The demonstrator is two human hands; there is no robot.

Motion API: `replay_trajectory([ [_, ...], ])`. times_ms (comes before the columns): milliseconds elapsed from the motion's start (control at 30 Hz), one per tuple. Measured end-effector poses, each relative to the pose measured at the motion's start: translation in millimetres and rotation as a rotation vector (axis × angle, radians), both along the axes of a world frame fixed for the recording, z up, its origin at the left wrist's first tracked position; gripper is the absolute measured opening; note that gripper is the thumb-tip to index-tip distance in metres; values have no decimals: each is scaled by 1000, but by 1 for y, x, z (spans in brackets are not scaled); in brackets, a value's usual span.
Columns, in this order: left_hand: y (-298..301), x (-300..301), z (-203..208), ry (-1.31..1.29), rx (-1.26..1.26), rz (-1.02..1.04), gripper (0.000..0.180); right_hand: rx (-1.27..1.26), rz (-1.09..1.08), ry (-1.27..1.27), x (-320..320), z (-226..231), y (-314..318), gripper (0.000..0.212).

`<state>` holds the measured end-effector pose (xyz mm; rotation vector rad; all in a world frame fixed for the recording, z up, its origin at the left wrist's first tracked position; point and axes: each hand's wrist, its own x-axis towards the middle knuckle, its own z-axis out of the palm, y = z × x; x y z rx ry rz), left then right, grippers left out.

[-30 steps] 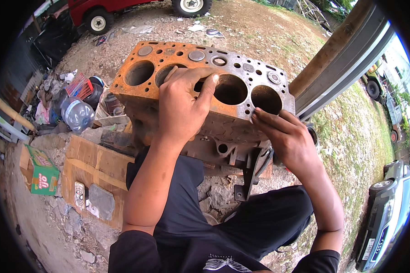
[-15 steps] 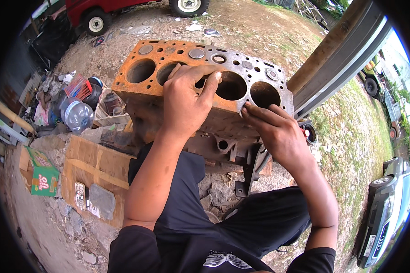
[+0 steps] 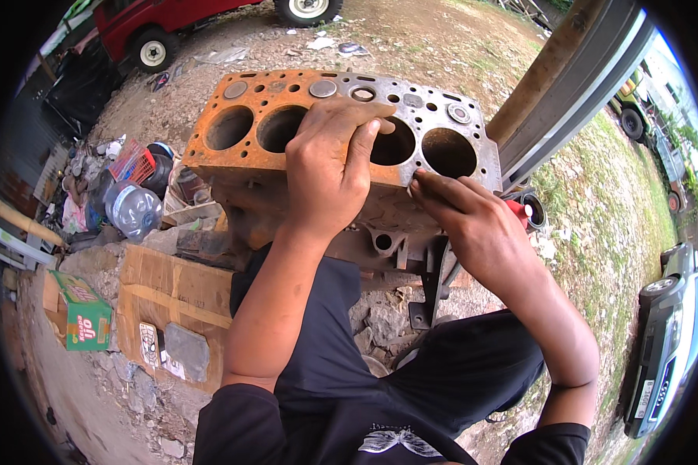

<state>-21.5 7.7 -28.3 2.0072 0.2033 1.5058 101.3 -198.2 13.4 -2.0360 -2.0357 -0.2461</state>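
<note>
An engine block point(image 3: 267, 160) stands before me, its flat top face rusty orange on the left and bare grey metal on the right, with several large round bores. My left hand point(image 3: 329, 159) rests over the middle of that face, fingers and thumb drawn together beside a right-hand bore; anything between them is hidden. Along the near edge, below the rightmost bore point(image 3: 449, 152), my right hand point(image 3: 473, 221) has its fingertips pressed together at a small hole. Something small and pale shows beneath those fingertips, too small to name.
A metal post point(image 3: 589, 93) rises just right of the block. Flattened cardboard point(image 3: 174, 291), a green box point(image 3: 87, 314), a clear plastic jug point(image 3: 136, 211) and a red crate point(image 3: 133, 163) lie left. A red vehicle point(image 3: 186, 23) stands beyond; a grey car point(image 3: 663, 341) is parked right.
My left hand has slid slightly right across the top face, uncovering more of the second bore. The right hand stays at the near edge. The whole view has shifted a little.
</note>
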Motion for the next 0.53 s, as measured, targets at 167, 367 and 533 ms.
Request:
replay_trajectory([
  [167, -3, -12, 0, 49, 6, -41, 33, -23, -153, 63, 1, 5, -20, 56],
  [367, 1, -4, -6, 37, -71, -126, 40, -31, -109, 105, -6, 3, -2, 58],
  [533, 0, -5, -4, 25, -109, -143, 43, -43, -65, 29, 3, 6, -3, 63],
])
